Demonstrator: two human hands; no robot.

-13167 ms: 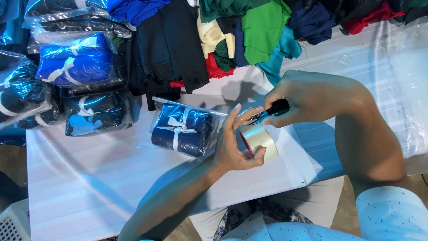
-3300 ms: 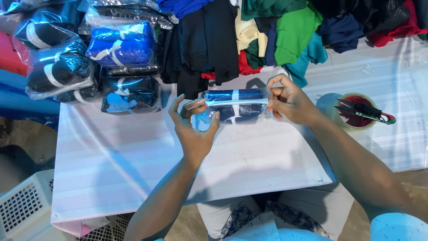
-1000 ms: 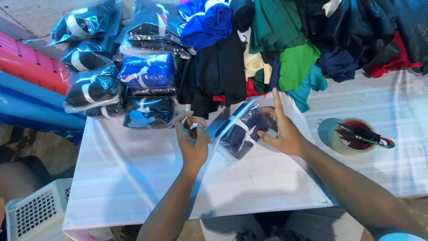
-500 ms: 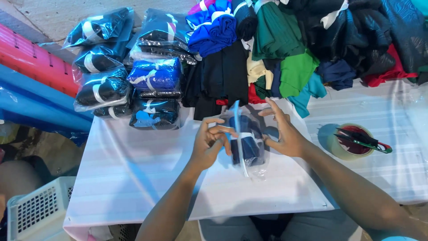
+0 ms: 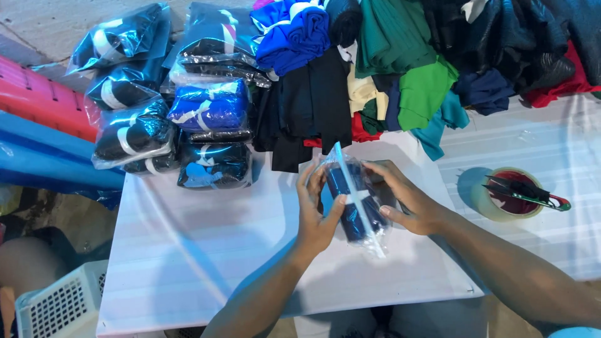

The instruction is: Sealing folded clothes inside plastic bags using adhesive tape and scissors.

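Hands [image 5: 319,209] now clamp bagged navy bundle [image 5: 352,199] from both sides, fingers [image 5: 389,213] wrapped round it, upright above white surface [image 5: 206,250], tilted a second ago

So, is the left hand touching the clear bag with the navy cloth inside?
Touching. The head view shows the left hand wrapped around the side of the clear bag, with its thumb pressed on the front; the right hand holds the other side.

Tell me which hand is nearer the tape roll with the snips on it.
Right. The right hand sits on the bagged navy garment, a clear gap left of the tape roll. The left hand holds the bag's far side, farther away.
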